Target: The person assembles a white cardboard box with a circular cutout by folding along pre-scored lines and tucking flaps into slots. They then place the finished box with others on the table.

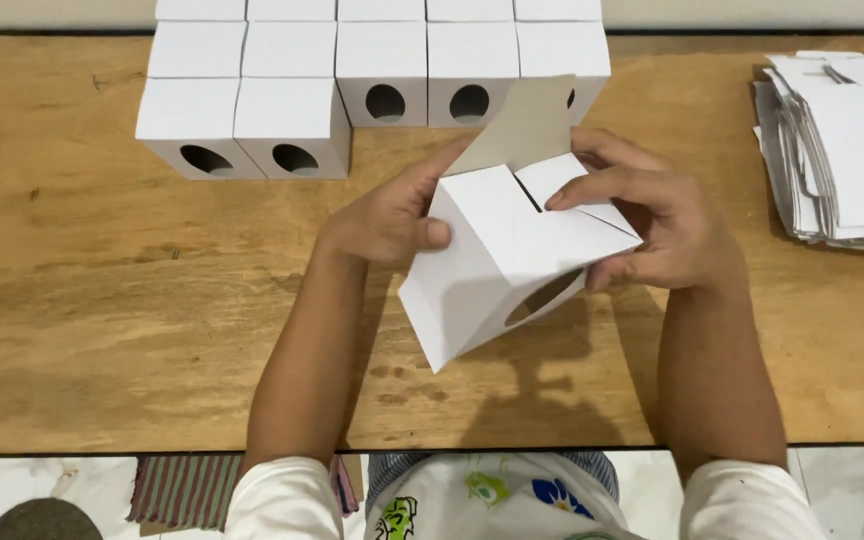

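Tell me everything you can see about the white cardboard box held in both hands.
The white cardboard box looks like thin folded card, white outside and grey-brown inside its raised flap. A round hole is cut in one lower face. It is tilted, lifted above the wooden table, with the top flaps partly folded in. The left hand grips its left side; the right hand presses a top flap and supports the right side.

On the table (102, 300), finished boxes (372, 70) stand behind the held box (502, 260), flat blanks (837, 140) right.
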